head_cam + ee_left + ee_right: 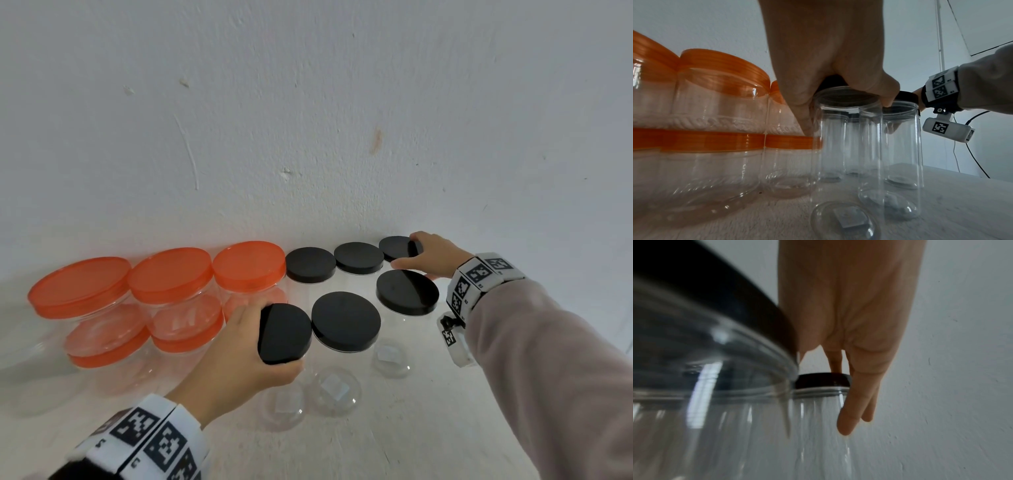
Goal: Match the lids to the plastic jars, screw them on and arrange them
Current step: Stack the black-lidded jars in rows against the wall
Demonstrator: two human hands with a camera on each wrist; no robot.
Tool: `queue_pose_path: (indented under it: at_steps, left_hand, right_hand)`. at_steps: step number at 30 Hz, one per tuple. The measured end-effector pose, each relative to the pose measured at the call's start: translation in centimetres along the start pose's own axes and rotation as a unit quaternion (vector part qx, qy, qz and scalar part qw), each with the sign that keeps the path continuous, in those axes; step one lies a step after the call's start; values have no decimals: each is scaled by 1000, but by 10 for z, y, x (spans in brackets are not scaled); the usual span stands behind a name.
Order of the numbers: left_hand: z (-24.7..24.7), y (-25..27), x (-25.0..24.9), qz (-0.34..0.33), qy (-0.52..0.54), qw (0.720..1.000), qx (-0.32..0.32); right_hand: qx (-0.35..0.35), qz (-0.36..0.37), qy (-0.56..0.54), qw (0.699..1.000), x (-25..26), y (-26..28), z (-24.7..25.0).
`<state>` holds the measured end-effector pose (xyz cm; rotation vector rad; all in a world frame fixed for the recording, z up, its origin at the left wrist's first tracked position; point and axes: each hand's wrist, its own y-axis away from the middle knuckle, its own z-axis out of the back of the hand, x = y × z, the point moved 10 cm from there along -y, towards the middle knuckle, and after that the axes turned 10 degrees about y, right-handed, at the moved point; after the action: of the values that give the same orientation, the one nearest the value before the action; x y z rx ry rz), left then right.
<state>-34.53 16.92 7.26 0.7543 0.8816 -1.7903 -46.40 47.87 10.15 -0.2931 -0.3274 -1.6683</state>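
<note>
Several tall clear jars with black lids stand in two rows on the white table (394, 428). My left hand (270, 342) grips the black lid (287, 329) of the front-left jar (846, 146), thumb on the near side, fingers over the far edge. My right hand (407, 251) grips the black lid (395, 246) of the back-right jar, next to the wall. In the right wrist view its fingers (846, 421) hang down past that lid (822, 380). To the left, orange-lidded jars (171, 274) are stacked in two layers.
The white wall (308, 137) rises directly behind the back row. Two more front-row black-lidded jars (346, 320) (407, 291) stand between my hands. The orange stack (715, 129) sits close against my left hand. A dark cable (974, 162) hangs beyond the table's right side.
</note>
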Motion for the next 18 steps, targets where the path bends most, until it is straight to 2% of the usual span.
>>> queue_pose_path:
  at_steps: [3,6,7,11,14,18]
  left_hand:
    - [0,-1,0,4,3,1000,1]
    - [-1,-2,0,9,1,1000,5]
    - [-1,-2,0,10,0,1000,8]
    - [-1,-2,-1,16,2,1000,12]
    - [-1,-1,-2,16,-4,1000,12]
    - [-1,0,-1,21,-3,1000,11]
  right_hand:
    - [5,-8,30,1000,1,6,4]
    - [-56,-7,57,997,9,23,23]
    - [-55,2,62,997,13,32,23]
    - [41,52,104,992,26,68,-10]
    - [24,67,82,994,27,79,-18]
    - [-7,32,47,998,12,75,-9]
